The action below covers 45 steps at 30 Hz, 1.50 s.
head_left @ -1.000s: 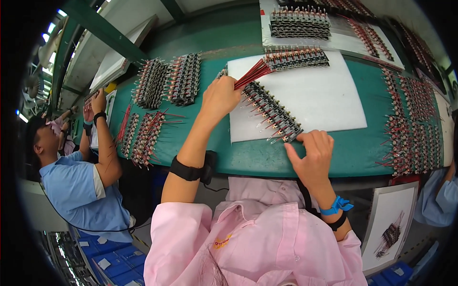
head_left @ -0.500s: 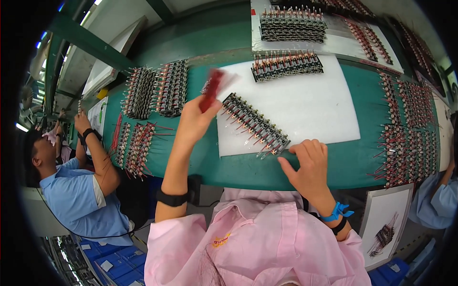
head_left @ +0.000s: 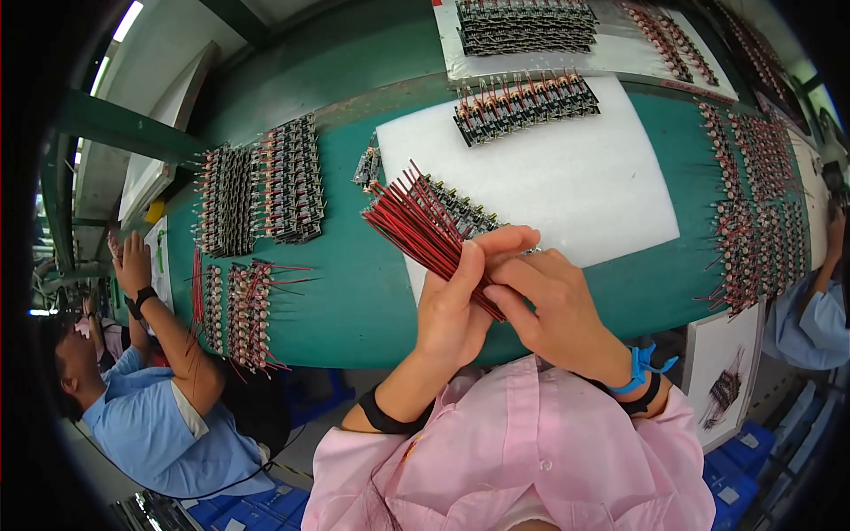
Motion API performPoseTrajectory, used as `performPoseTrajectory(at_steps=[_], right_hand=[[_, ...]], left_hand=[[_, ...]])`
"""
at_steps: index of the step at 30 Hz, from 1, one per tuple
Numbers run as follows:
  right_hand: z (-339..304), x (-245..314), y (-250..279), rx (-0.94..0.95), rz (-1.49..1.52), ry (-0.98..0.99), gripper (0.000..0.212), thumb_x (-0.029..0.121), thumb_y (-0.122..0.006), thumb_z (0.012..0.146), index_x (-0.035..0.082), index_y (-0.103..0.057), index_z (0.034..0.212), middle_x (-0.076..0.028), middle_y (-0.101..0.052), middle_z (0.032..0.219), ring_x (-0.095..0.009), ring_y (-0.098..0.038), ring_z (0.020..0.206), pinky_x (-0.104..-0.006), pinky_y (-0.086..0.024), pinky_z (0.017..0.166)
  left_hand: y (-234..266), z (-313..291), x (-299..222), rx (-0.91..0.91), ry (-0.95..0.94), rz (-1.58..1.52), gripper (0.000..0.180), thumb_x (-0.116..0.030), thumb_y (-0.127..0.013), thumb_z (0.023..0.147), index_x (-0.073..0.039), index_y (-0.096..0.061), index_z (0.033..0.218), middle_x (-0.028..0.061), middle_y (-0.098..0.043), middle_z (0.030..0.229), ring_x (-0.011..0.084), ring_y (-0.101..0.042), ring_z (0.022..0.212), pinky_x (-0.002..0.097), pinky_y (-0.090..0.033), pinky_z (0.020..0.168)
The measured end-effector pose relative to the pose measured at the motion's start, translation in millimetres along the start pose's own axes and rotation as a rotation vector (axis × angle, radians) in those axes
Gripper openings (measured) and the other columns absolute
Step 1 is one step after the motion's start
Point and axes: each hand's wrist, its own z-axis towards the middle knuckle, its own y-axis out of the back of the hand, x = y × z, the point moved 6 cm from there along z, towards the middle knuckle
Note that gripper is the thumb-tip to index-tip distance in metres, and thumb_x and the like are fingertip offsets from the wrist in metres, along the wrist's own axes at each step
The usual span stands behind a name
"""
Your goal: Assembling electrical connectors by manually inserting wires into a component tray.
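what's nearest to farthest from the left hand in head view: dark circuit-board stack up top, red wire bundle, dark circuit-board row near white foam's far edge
1. Red wire bundle, in the left hand
2. Board row, ahead
3. Board stack, beyond it

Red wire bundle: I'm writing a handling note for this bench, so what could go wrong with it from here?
The red wire bundle fans out at its upper end, so strands could slip if the left hand loosens. Those ends might also snag the diagonal row of boards, which they overlap in this view.
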Motion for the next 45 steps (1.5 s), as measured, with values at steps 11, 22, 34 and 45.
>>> performPoseTrajectory(at_steps=[11,22,34,45], right_hand=[[-3.0,-30.4,10.8,0.132,0.571,-0.563,0.008,0.007,-0.050,0.075,-0.001,-0.053,0.076,-0.007,-0.054,0.061,-0.011,-0.048,0.051,-0.0221,-0.035,0.045],[-20.7,-39.7,6.2,0.100,0.859,-0.551,0.012,0.007,-0.051,0.076,-0.004,-0.052,0.078,-0.006,-0.054,0.063,-0.007,-0.047,0.051,-0.0170,-0.035,0.042],[-38.9,-44.8,12.0,0.071,0.583,-0.331,0.011,0.007,-0.053,0.075,-0.003,-0.052,0.072,-0.002,-0.051,0.067,-0.007,-0.044,0.060,-0.0193,-0.034,0.053],[-42.5,-42.2,15.8,0.026,0.448,-0.283,0.008,0.005,-0.053,0.072,-0.002,-0.051,0.069,-0.004,-0.050,0.063,-0.008,-0.044,0.056,-0.0211,-0.035,0.051]], left_hand=[[40.3,-14.2,-15.6,-0.312,-0.124,-0.072,0.033,-0.028,-0.038,0.085,0.002,-0.049,0.093,0.0078,-0.052,0.073,0.0157,-0.051,0.069,0.0285,-0.044,0.066],[7.6,-24.8,6.4,-0.069,0.095,0.584,0.013,-0.010,-0.048,0.078,0.002,-0.052,0.082,-0.0002,-0.047,0.062,0.0048,-0.040,0.057,0.0193,-0.032,0.049],[7.6,-31.3,16.9,-0.056,0.058,0.636,0.009,-0.007,-0.053,0.075,0.002,-0.052,0.079,-0.0016,-0.047,0.057,0.0023,-0.037,0.050,0.0170,-0.026,0.043],[7.7,-30.5,19.4,-0.046,-0.041,0.668,0.009,-0.007,-0.053,0.074,0.001,-0.049,0.075,-0.0017,-0.045,0.056,0.0014,-0.034,0.044,0.0163,-0.023,0.039]])
